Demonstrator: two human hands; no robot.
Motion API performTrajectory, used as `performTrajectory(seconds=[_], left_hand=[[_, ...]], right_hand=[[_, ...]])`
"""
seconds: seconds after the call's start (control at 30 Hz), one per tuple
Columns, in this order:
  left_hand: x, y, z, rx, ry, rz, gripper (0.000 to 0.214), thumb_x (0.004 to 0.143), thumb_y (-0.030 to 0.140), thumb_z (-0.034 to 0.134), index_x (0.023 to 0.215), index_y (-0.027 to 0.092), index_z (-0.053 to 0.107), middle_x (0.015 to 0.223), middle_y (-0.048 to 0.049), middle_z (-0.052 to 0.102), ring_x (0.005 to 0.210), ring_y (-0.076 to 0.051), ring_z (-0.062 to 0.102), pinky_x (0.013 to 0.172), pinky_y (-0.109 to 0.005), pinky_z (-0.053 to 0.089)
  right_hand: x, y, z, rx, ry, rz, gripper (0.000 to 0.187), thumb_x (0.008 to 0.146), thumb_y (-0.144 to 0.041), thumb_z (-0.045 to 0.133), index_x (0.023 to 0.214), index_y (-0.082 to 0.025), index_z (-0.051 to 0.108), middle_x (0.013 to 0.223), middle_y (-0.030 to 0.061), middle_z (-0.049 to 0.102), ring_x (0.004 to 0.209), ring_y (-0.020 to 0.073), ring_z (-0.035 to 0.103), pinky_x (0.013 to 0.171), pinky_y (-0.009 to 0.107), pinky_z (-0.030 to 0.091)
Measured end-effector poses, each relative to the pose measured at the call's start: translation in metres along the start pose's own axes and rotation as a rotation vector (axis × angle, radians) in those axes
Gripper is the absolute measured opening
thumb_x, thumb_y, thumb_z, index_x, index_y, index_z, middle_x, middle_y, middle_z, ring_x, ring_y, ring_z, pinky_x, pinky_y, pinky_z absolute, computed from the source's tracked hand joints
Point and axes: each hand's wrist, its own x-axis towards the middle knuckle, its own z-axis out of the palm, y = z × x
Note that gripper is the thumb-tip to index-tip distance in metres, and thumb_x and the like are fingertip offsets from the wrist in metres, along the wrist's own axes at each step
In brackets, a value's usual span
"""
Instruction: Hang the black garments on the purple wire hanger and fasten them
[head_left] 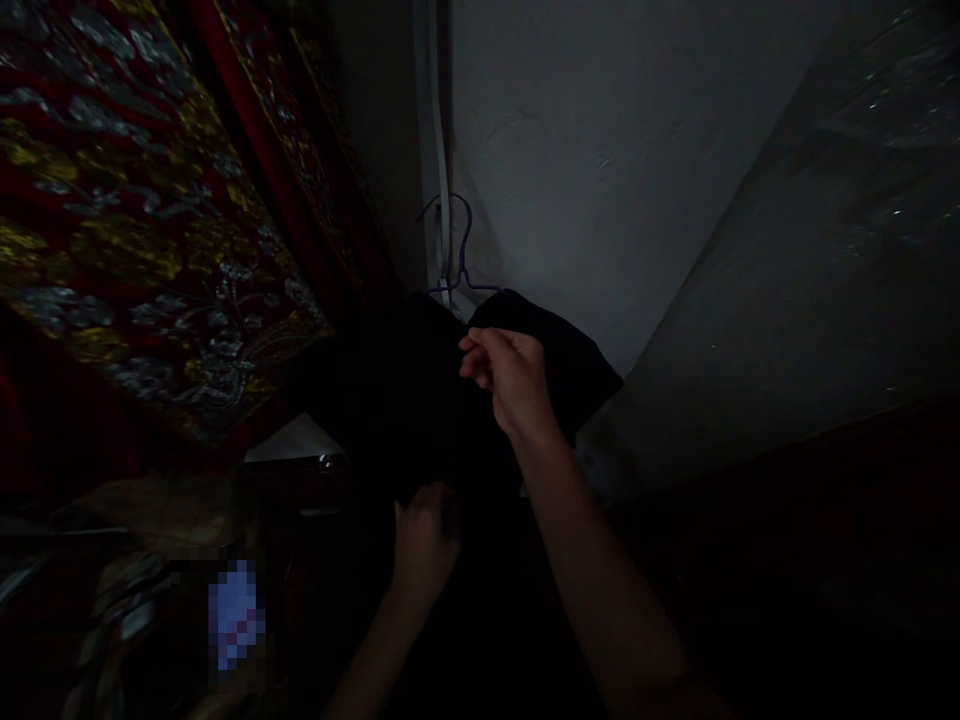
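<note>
A black garment hangs on a thin purple hanger against the wall; the dark hides its folds and fastenings. Near its neckline, my right hand is closed in front of the cloth, thumb and fingers drawn together. Whatever it pinches is too small or dark to make out. Lower down, my left hand has its fingers curled closed at the front of the garment and appears to grip the cloth. Its fingertips are partly lost in shadow.
Red cloth with gold and silver embroidery hangs at the left. A pale strap runs down the wall by the hanger. Clear plastic sheeting covers the right side. Jumbled items, including a blurred blue one, lie lower left.
</note>
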Motion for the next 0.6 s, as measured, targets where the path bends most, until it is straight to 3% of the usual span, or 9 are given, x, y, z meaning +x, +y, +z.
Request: performTrajectory(seconds=[0.1, 0.13, 0.17, 0.23, 0.33, 0.43, 0.5, 0.6], left_hand=[[0.015, 0.007, -0.039, -0.01, -0.163, 0.01, 0.014, 0.091, 0.016, 0.056, 0.1, 0.019, 0.066, 0.107, -0.0103, 0.072, 0.102, -0.027, 0.068, 0.088, -0.037, 0.047], [0.019, 0.012, -0.054, -0.04, -0.158, 0.038, 0.016, 0.091, 0.02, 0.06, 0.106, 0.018, 0.066, 0.111, -0.0114, 0.072, 0.104, -0.027, 0.068, 0.089, -0.037, 0.048], [0.023, 0.018, -0.069, -0.072, -0.102, 0.072, 0.021, 0.091, 0.025, 0.062, 0.111, 0.018, 0.066, 0.114, -0.0121, 0.071, 0.105, -0.028, 0.068, 0.089, -0.038, 0.049], [0.033, 0.034, -0.099, -0.15, 0.122, 0.166, 0.027, 0.094, 0.029, 0.06, 0.119, 0.019, 0.064, 0.116, -0.0117, 0.07, 0.104, -0.027, 0.067, 0.09, -0.038, 0.05], [0.056, 0.06, -0.136, -0.29, 0.386, 0.45, 0.036, 0.098, 0.024, 0.054, 0.134, 0.021, 0.056, 0.11, -0.0064, 0.069, 0.096, -0.02, 0.067, 0.086, -0.032, 0.051], [0.082, 0.079, -0.154, -0.217, 0.436, 0.672, 0.016, 0.096, 0.021, 0.056, 0.108, 0.019, 0.067, 0.097, -0.0032, 0.069, 0.09, -0.017, 0.065, 0.082, -0.029, 0.05], [0.093, 0.087, -0.158, -0.133, 0.422, 0.708, 0.009, 0.095, 0.02, 0.058, 0.093, 0.018, 0.067, 0.09, -0.0025, 0.068, 0.086, -0.017, 0.064, 0.078, -0.028, 0.049], [0.095, 0.093, -0.165, -0.113, 0.518, 0.724, 0.008, 0.096, 0.02, 0.057, 0.093, 0.017, 0.063, 0.09, -0.0018, 0.067, 0.086, -0.016, 0.064, 0.079, -0.027, 0.048]], right_hand=[[-0.011, 0.004, 0.007, -0.032, -0.02, -0.094, 0.024, 0.08, -0.038, 0.057, 0.068, -0.017, 0.061, 0.047, -0.0022, 0.059, 0.035, 0.0063, 0.043, 0.037, 0.019, 0.027], [-0.017, 0.008, 0.005, -0.056, -0.025, -0.104, 0.024, 0.081, -0.038, 0.057, 0.069, -0.018, 0.061, 0.047, -0.0025, 0.059, 0.035, 0.0064, 0.043, 0.037, 0.019, 0.028], [-0.022, 0.012, 0.003, -0.085, -0.029, -0.104, 0.024, 0.082, -0.038, 0.057, 0.07, -0.018, 0.061, 0.047, -0.0028, 0.058, 0.036, 0.0065, 0.043, 0.038, 0.019, 0.028], [-0.03, 0.015, -0.003, -0.143, -0.041, -0.101, 0.024, 0.083, -0.037, 0.055, 0.07, -0.018, 0.062, 0.048, -0.0032, 0.057, 0.038, 0.0066, 0.045, 0.04, 0.019, 0.03], [-0.033, 0.009, -0.007, -0.201, -0.073, -0.153, 0.024, 0.085, -0.035, 0.054, 0.07, -0.018, 0.061, 0.05, -0.0036, 0.055, 0.042, 0.0075, 0.047, 0.043, 0.019, 0.032], [-0.029, -0.001, -0.007, -0.227, -0.094, -0.22, 0.022, 0.087, -0.033, 0.054, 0.071, -0.019, 0.061, 0.05, -0.0045, 0.053, 0.044, 0.0087, 0.048, 0.045, 0.021, 0.034], [-0.023, -0.001, -0.008, -0.255, -0.093, -0.259, 0.022, 0.088, -0.031, 0.053, 0.07, -0.019, 0.06, 0.05, -0.0048, 0.051, 0.045, 0.0091, 0.048, 0.047, 0.021, 0.034], [-0.016, 0.017, -0.014, -0.36, -0.074, -0.298, 0.025, 0.087, -0.028, 0.052, 0.064, -0.02, 0.055, 0.053, -0.0033, 0.052, 0.049, 0.0101, 0.049, 0.05, 0.023, 0.034]])
